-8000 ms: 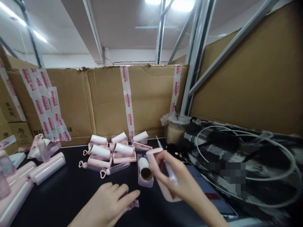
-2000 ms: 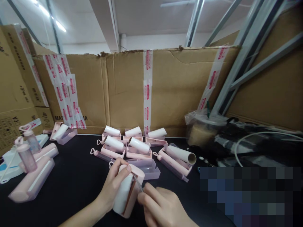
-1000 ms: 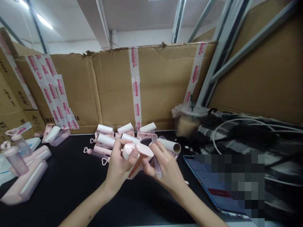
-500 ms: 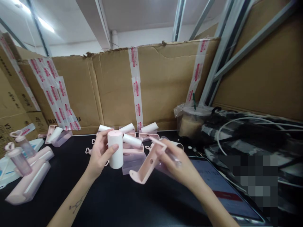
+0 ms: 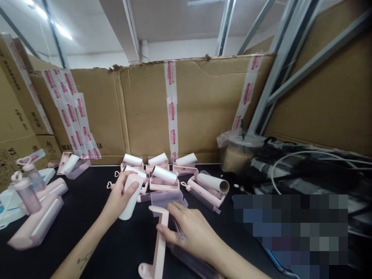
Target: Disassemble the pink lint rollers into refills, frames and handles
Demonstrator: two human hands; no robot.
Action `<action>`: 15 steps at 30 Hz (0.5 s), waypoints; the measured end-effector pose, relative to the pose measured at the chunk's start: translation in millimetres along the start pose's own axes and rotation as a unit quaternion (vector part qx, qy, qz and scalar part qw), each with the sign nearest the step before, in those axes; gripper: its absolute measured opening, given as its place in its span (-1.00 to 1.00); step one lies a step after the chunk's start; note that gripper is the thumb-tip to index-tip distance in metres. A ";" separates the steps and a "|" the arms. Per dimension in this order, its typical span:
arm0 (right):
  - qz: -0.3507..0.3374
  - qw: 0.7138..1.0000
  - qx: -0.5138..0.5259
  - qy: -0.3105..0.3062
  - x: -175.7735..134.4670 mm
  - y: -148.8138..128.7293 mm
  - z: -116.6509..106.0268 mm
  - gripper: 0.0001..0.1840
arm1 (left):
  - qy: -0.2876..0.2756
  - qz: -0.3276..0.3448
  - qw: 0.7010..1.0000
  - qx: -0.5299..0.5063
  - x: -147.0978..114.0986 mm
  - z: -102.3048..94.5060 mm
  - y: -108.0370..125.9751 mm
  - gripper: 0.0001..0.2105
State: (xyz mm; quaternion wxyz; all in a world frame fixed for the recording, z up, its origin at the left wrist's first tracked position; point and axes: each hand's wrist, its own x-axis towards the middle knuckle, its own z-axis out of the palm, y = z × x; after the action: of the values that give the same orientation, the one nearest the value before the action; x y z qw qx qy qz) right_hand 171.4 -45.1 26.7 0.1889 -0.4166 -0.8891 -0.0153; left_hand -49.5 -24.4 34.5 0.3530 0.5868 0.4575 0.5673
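Note:
My left hand (image 5: pixel 117 197) is closed around a white roll (image 5: pixel 130 203) with a pinkish end, which leans to the right at its top. A pale pink bracket-shaped plastic piece (image 5: pixel 160 244) is pinched between the thumb and fingers of my right hand (image 5: pixel 194 232), its two end tabs pointing left. Under the same hand shows a translucent purplish cover (image 5: pixel 193 257), partly hidden by the palm. Just beyond both hands, several pink holders with white rolls are laid out, among them a holder (image 5: pixel 203 192) whose cardboard-cored roll (image 5: pixel 213 183) rests across it.
To the left lie pink rollers (image 5: pixel 36 228), clear pink bottles (image 5: pixel 26 195) with heart-shaped loops, and a holder with its roll (image 5: pixel 71 164). A bagged iced drink (image 5: pixel 236 155) stands at the back right near white cables (image 5: pixel 274 170). Cardboard (image 5: pixel 145 112) walls off the black table (image 5: pixel 95 186).
The white roll has moved down and left and now tilts. My right hand has come left and lower, turning the pink bracket more upright. The camera view has shifted slightly.

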 end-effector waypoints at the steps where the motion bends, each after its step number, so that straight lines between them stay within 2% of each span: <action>1: 0.011 0.999 -0.023 0.022 0.8 -1.1 5.7 -0.67 | 0.009 0.001 1.000 0.006 0.0 1.0 -0.3 -0.60; 5: 0.027 0.991 -0.069 0.111 4.1 -3.5 24.8 -0.66 | 0.029 0.016 0.999 0.006 2.6 1.1 -1.8 -0.62; 7: 0.017 0.986 -0.078 0.144 4.8 -4.6 30.2 -0.69 | 0.040 0.046 0.998 0.023 -2.9 1.0 -2.4 -0.63; 9: -0.004 0.983 -0.088 0.160 4.6 -6.0 33.3 -0.71 | -0.055 0.091 0.992 0.068 -20.3 4.8 -2.2 -0.60; 10: -0.017 0.982 -0.091 0.162 4.2 -6.8 34.3 -0.72 | -0.152 0.110 0.977 0.097 -34.0 9.0 -1.8 -0.58; 11: -0.029 0.982 -0.094 0.162 3.7 -7.5 35.1 -0.74 | -0.300 0.117 0.938 0.128 -50.5 14.9 -1.3 -0.58; 12: -0.037 0.982 -0.094 0.162 3.1 -8.1 35.6 -0.76 | -0.358 0.112 0.918 0.132 -68.9 22.4 -0.5 -0.64; 15: -0.051 0.981 -0.087 0.164 1.5 -9.5 35.5 -0.81 | -0.448 0.089 0.878 0.141 -124.6 48.6 1.7 -0.75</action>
State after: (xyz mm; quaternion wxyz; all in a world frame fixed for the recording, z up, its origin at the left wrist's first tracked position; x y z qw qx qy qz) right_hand 151.9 -43.6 -4.5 0.2943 -0.3776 -0.8613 -0.1700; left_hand 6.5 -136.7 -11.9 0.3819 0.8599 0.2718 0.2019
